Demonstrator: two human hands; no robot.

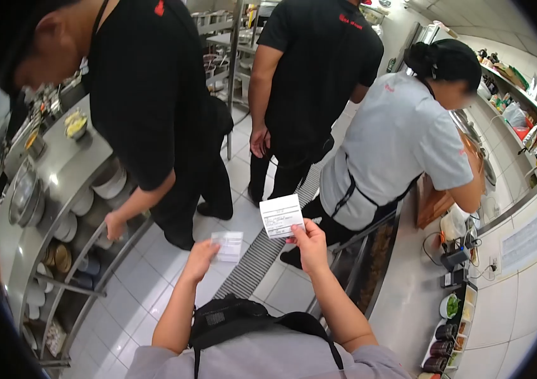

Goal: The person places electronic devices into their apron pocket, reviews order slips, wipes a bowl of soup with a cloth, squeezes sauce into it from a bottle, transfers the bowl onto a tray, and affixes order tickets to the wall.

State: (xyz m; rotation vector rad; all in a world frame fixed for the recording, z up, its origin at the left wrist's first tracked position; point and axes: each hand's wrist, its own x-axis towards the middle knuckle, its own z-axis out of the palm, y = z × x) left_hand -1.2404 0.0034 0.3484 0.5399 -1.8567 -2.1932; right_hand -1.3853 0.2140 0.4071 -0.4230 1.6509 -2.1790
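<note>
Glare on floor tiles [145,287], fisheye-bent edges

Tiled wall [536,297], white tiled floor [113,309].

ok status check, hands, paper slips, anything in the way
Left hand holding white printed paper slip. Right hand holding second white printed paper slip. Three co-workers in black or grey shirts ahead, touching neither slip.

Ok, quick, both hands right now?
Left hand: closed on a small paper slip.
Right hand: closed on a larger printed slip.
</note>
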